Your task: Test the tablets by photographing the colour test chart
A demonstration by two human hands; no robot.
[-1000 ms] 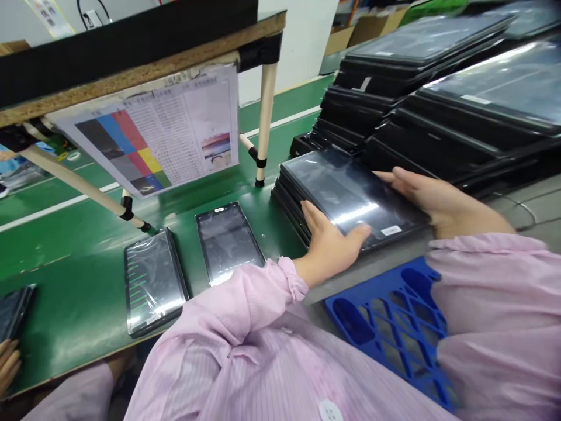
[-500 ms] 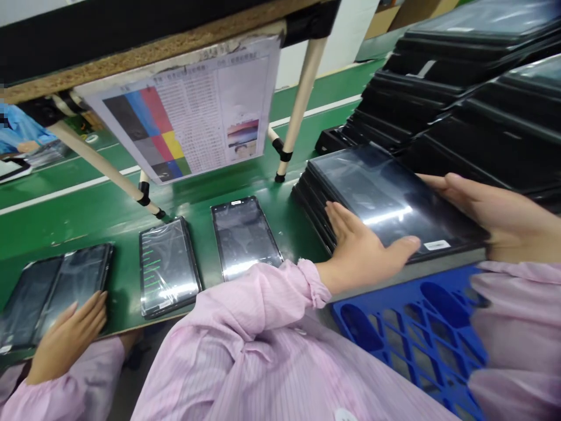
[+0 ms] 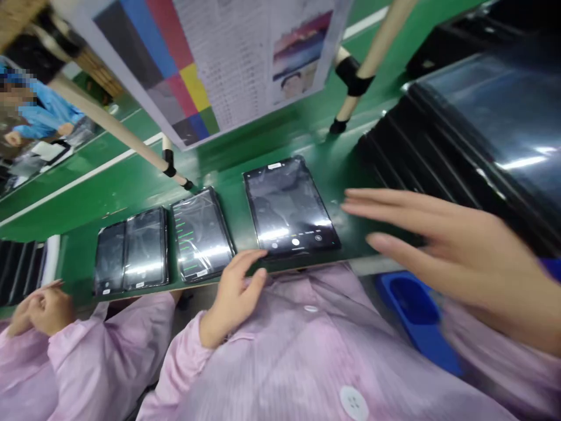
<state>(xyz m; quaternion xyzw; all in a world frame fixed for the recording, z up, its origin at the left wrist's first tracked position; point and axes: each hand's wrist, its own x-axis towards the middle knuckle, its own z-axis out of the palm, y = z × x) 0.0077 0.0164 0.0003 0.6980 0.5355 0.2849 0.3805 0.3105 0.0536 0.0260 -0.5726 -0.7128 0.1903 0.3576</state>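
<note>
A tablet [image 3: 289,204] with its screen lit lies on the green bench in front of me, a row of icons along its near edge. Close to that tablet's near left corner is my left hand [image 3: 236,292], its thumb and fingers apart and nothing held. My right hand [image 3: 438,245] hovers over the bench edge between the tablet and a stack of tablets [image 3: 504,117], fingers stretched out and empty. Left of the lit tablet rests a film-covered tablet [image 3: 204,234] showing green marks. Beyond it, two more tablets [image 3: 144,248] lie side by side.
A co-worker's hands [image 3: 44,307] are together at the bench's left end, near more stacked tablets [image 3: 20,269]. A printed colour sheet [image 3: 232,64] hangs above the bench between pale poles [image 3: 368,64]. A blue plastic crate [image 3: 421,316] stands below at right.
Both my hands have come off the stack at right; my left has moved left to the tablet. The view has turned left. The co-worker's hand has left the two tablets.
</note>
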